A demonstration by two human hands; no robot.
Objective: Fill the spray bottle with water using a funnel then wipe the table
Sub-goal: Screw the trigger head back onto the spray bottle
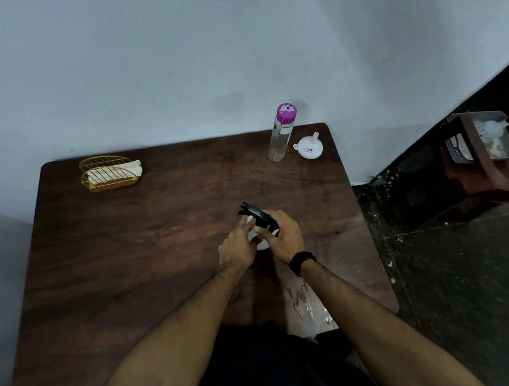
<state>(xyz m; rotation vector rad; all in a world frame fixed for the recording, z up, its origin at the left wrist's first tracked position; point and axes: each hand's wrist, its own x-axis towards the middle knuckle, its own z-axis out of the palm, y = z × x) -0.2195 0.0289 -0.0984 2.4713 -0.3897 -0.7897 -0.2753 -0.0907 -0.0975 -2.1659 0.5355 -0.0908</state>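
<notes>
1. Position. The white plastic spray bottle with the black trigger head stands near the middle of the dark brown wood-grain table, directly in front of you. Little of its white body shows between your hands.

2. Hands. Your left hand is wrapped around the white body from the near left side. Your right hand, with the black wristband behind it, is closed over the black trigger head and collar. Judgement: this is the grip for unscrewing the head, body held and collar turned.

3. Handling, spray bottle. Judged light and probably empty; thin plastic wall, likely to give if squeezed. Hold the body low and firm, turn at the collar rather than levering on the nozzle. A dip tube probably hangs under the head, so lift straight up.

4. Handling, water source. The clear cylindrical water bottle with the purple cap stands upright at the far edge by the wall. Smooth sides; take it around the middle. Its water level cannot be read.

5. Handling, funnel. The small white plastic funnel sits just right of the clear bottle, wide mouth down, spout up. Rigid and very light, so it may tip in the bottle neck; steady its rim while pouring.

6. Wiping material. A gold wire holder with white napkins or cloth sits at the far left. Soft, no grip concern.

7. Labels. The funnel bears a small red-and-blue sticker, and the purple cap a printed figure; neither is legible. No brand readable anywhere.
</notes>
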